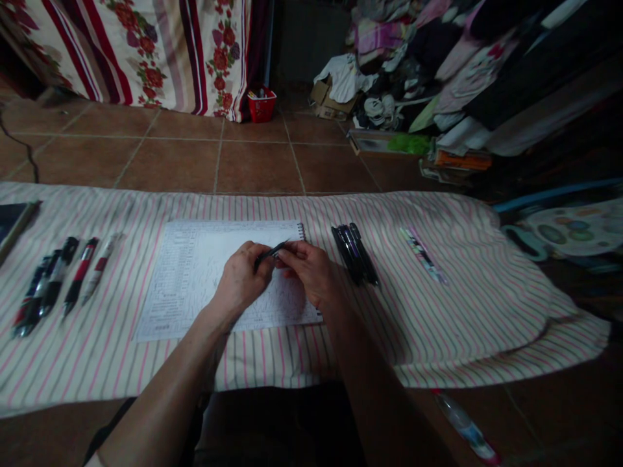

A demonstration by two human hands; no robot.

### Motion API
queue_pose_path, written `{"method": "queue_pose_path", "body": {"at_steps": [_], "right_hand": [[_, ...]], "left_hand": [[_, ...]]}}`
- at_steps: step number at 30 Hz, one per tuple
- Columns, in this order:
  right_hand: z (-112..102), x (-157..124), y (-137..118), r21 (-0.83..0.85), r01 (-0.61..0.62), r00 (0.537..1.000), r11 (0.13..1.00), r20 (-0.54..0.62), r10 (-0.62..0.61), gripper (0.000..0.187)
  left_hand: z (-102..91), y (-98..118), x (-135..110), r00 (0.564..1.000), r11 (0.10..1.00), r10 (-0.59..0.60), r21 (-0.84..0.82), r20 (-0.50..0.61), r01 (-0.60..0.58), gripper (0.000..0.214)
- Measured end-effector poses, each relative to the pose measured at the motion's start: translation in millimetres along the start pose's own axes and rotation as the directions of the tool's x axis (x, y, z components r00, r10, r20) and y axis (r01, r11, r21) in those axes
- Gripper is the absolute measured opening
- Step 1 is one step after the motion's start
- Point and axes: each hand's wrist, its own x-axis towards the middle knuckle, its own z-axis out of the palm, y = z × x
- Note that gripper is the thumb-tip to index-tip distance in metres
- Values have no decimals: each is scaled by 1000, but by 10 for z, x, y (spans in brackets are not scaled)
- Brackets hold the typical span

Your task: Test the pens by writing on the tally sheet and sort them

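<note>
Over the spiral-bound pad of printed paper [195,285], my two hands meet around a dark, slim pen [269,254]. My left hand [243,275] is closed round one part of it. The fingertips of my right hand [311,269] are pinched at its other end, and what lies between them is partly hidden. Just right of the pad, several black pens [355,254] lie side by side. Farther right rests a pastel-coloured pen or pens [423,255]. To the left of the pad are several markers and pens, among them a red-and-black pen [80,275] and a red-and-white pen [100,269].
A striped cloth [467,311] covers the low table. A dark flat object [14,224] sits at its left edge. On the tiled floor stand a red basket [261,106] and a cardboard box [327,100]; a plastic bottle [464,425] lies at lower right.
</note>
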Motion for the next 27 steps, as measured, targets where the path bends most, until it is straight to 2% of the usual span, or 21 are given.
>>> {"method": "queue_pose_path", "body": {"at_steps": [13, 22, 24, 26, 27], "right_hand": [[-5, 11, 56, -11, 8, 1000, 1000, 11, -8, 16], [46, 2, 84, -38, -8, 1000, 999, 20, 9, 13], [17, -12, 64, -90, -7, 998, 996, 64, 13, 15], [-54, -60, 1, -217, 31, 994, 976, 108, -8, 18], [-104, -100, -47, -303, 80, 995, 949, 88, -56, 21]], "left_hand": [[36, -55, 8, 999, 997, -2, -80, -52, -2, 12], [20, -44, 13, 988, 977, -153, -151, 10, 153, 9], [20, -44, 10, 986, 974, -167, -153, 8, 167, 9], [25, -48, 5, 983, 972, -182, -149, -4, 179, 9], [28, -51, 3, 982, 971, -191, -149, -11, 187, 9]]}}
